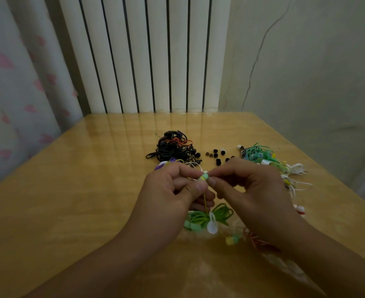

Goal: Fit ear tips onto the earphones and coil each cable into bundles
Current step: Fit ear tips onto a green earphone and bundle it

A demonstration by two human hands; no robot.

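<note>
Both hands raised over desk. Left hand pinched earbud; right hand pinched its tip end. Likely light, soft, slippery: hold the hard shell.

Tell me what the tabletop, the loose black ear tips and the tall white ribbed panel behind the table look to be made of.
Yellowish wooden tabletop: probably lacquered wood or laminate; faint grain, and a glossy sheen mirroring the panel.
Loose black ear tips: likely soft silicone or rubber; small matt domes, too small to confirm.
Tall white ribbed panel: seemingly painted metal, like a radiator; smooth uniform columns with dark gaps.
</note>
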